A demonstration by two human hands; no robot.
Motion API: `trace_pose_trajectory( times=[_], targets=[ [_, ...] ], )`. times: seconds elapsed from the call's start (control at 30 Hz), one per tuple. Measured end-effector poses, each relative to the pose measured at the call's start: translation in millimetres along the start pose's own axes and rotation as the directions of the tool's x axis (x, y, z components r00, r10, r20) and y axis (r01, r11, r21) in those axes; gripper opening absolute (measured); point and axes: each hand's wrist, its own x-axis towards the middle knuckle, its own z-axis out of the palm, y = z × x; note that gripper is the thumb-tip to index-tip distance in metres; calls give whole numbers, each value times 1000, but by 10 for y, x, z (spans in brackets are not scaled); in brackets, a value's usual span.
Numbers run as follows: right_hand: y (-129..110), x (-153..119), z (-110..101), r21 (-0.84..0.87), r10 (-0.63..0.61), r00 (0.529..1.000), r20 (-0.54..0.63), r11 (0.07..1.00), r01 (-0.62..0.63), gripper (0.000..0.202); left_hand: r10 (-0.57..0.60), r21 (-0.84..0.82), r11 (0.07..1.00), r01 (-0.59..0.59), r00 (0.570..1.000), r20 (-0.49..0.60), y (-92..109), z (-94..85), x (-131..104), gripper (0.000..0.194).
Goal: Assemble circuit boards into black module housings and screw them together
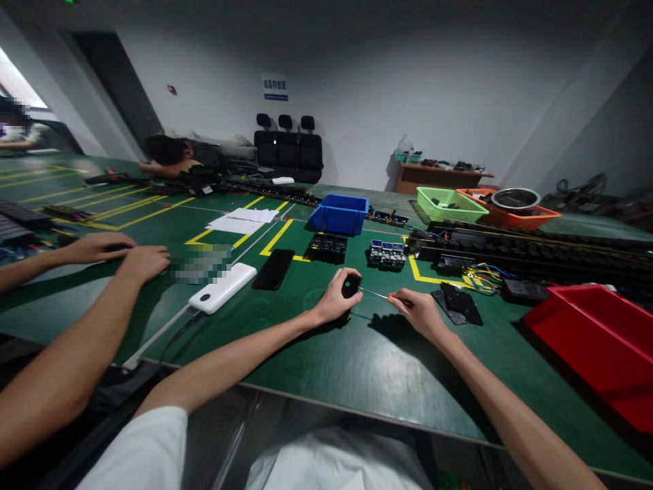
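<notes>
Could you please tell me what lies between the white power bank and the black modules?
In the head view, a black smartphone lies between the white power bank and the black modules.

The left hand holds a black part; the right hand points a thin tool at it.

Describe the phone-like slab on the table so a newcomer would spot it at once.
On the green table, find the blue bin, then look nearer and slightly left. A flat, dark slab lies there, just right of the white power bank. Its smooth, plain face sets it apart from that white neighbour and the chunky black modules to its right.
</notes>
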Motion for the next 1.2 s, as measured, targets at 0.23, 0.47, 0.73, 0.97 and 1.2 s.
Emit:
trace_pose_trajectory(
  times=[0.23,0.47,0.73,0.97,1.2],
  targets=[
    [-44,43,-34,132,102,994,48,985,-108,35,23,25,999,-22,1000,-19,38,13,-10,33],
    [-110,55,-95,200,141,986,93,967,-157,39,44,52,998,-41,998,-49,86,28,-42,33],
    [-90,56,-73,238,156,982,106,955,-177,38,93,64,994,-89,994,-59,78,24,-37,34],
    [-86,42,-18,199,162,984,68,965,-173,38,89,57,995,-86,995,-54,45,15,-18,34],
    [-121,41,-40,114,106,991,76,987,-114,37,72,58,996,-70,997,-38,47,5,-17,34]
  ],
)
